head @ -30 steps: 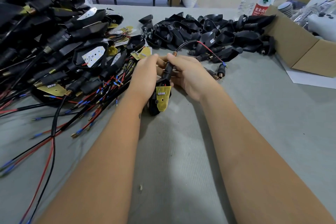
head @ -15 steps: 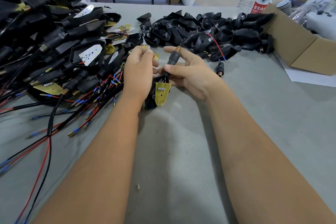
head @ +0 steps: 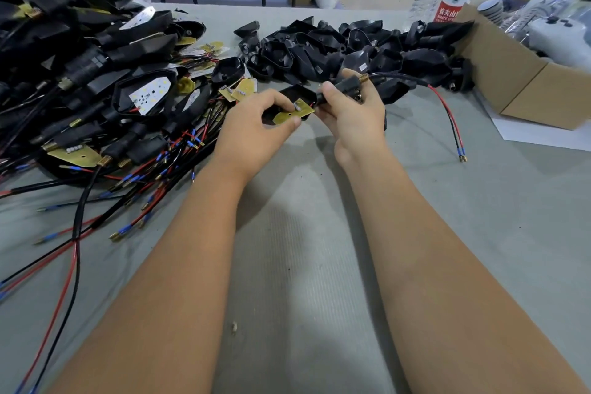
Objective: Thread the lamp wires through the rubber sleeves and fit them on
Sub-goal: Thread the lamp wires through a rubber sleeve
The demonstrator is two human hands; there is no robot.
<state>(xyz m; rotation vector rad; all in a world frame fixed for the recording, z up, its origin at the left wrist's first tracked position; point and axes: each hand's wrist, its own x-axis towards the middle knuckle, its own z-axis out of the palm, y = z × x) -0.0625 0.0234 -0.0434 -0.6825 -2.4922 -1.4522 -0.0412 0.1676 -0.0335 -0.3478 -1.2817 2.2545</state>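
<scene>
Left hand: small yellow circuit board is pinched.
Right hand: black rubber sleeve is gripped, axis running right toward red-and-black wire pair.

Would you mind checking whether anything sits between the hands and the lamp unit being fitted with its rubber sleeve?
Nothing visible does. The left hand already pinches the yellow circuit board, and the right hand grips the black rubber sleeve, from whose far end the red and black wires come out and trail onto the table.
</scene>
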